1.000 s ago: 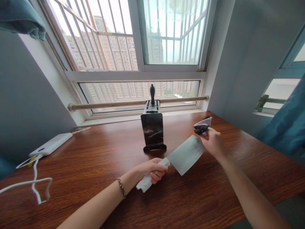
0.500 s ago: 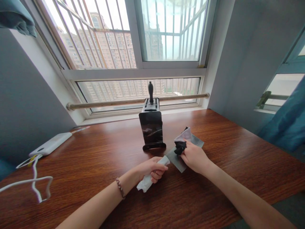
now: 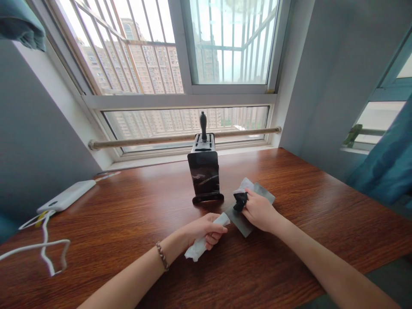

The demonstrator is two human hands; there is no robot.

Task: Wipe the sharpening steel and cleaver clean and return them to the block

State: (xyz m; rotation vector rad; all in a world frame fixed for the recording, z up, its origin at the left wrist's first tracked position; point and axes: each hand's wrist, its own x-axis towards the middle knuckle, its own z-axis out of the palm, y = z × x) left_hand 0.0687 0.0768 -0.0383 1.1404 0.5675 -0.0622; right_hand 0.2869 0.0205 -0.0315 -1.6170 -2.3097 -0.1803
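Note:
My left hand (image 3: 209, 231) is closed around the handle of a cleaver, which is wrapped in crumpled white paper or plastic (image 3: 196, 249). The cleaver's wide grey blade (image 3: 243, 226) points away to the right, low over the table. Bunched in the fingers of my right hand (image 3: 259, 209) is a black and white cloth (image 3: 245, 184), pressed against the upper face of the blade. Part of the blade is hidden under that hand and the cloth.
A black knife block (image 3: 206, 174) stands beyond my hands, a dark knife handle (image 3: 203, 126) sticking up from it. On the left of the wooden table (image 3: 135, 206) lie a white power bank (image 3: 67, 196) and a white cable (image 3: 45, 244). A barred window rises behind.
My right hand has shifted slightly left across the blade with the cloth, whose white part has changed its folds. My left hand keeps its hold on the handle.

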